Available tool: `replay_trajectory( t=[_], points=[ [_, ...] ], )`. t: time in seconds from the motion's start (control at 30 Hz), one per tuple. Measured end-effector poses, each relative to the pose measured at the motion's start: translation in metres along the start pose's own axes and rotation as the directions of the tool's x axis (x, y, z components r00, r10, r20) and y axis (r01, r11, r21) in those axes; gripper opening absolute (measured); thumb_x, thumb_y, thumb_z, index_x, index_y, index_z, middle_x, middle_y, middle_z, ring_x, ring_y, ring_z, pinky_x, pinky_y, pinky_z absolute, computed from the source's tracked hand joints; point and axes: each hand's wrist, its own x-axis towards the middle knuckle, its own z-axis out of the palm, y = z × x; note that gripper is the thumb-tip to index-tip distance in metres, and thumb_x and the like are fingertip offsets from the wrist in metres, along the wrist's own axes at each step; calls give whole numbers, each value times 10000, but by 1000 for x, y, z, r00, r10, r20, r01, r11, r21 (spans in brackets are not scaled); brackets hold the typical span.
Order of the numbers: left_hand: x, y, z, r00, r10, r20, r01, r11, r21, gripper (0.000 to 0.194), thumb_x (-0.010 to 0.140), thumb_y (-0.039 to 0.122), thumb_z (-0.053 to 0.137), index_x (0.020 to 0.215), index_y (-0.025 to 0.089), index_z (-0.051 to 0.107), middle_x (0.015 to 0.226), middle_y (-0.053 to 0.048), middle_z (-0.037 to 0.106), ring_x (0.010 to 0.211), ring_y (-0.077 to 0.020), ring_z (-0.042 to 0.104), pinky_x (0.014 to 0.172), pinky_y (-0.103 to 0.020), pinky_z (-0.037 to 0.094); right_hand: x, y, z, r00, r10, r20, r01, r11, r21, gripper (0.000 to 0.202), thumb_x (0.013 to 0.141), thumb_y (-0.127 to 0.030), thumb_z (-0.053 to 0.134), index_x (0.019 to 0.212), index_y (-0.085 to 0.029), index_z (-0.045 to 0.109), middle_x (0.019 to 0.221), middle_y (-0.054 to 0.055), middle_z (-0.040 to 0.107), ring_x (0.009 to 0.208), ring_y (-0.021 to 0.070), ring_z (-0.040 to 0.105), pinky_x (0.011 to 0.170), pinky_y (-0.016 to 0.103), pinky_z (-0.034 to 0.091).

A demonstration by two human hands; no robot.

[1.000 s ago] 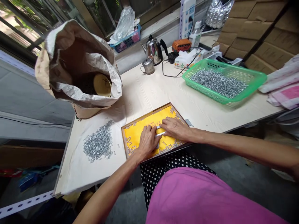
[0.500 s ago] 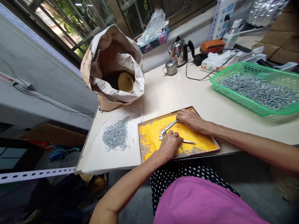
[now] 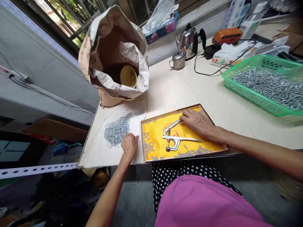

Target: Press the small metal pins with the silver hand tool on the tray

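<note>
A person sits at a table. Left of the tray (image 3: 145, 136), the left hand (image 3: 129, 145) rests loosely curled at the screw pile (image 3: 117, 130); whether it holds anything is unclear. Inside the tray, the right hand (image 3: 196, 122) lies flat on the pliers (image 3: 175, 136). Pinching single screws looks wisest.

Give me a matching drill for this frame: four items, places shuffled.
Items:
1 pliers
2 left hand
3 yellow cup
4 steel kettle

Places:
A inside the paper sack
B at the loose pile of small metal pieces
C on the yellow tray
D beside the small lidded mug

Pairs: 1-C, 2-B, 3-A, 4-D
</note>
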Motion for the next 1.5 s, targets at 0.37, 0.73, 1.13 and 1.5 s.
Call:
replay_trajectory(
  t=[0.37,0.73,1.13,1.5],
  points=[
    [6,-13,17,992,113,-55,-118,987,-105,233,983,232,451,983,131,661,1009,-136,704,938,-261,656,764,-321,431,-31,-27,-20,977,-104,187,64,976,210,292,1012,-412,506,925,-179,659,905,83,639,791,210,560,711,337,360],
    [-6,-17,15,965,186,-187,-249,879,-407,268,915,218,474,959,132,724,964,-123,693,908,-252,663,848,-358,501,-36,-23,-19,988,-104,117,57,936,349,247,1031,-235,360,878,-192,549,870,79,598,782,196,536,717,328,415],
    [-66,85,-1,634,770,-79,-653,478,-587,203,1005,218,453,963,191,649,985,-82,704,938,-211,615,874,-332,487,-58,-6,-33,998,36,55,-57,902,428,285,1053,-342,298,913,-217,512,895,82,565,820,209,540,739,350,460],
    [-49,59,-10,945,293,148,-23,507,-862,196,828,345,655,859,157,698,778,-42,688,680,-167,622,642,-273,496,-43,-26,-9,998,-42,40,22,910,415,241,1046,-286,358,934,-195,551,904,81,597,833,204,522,771,343,419]
  ],
)
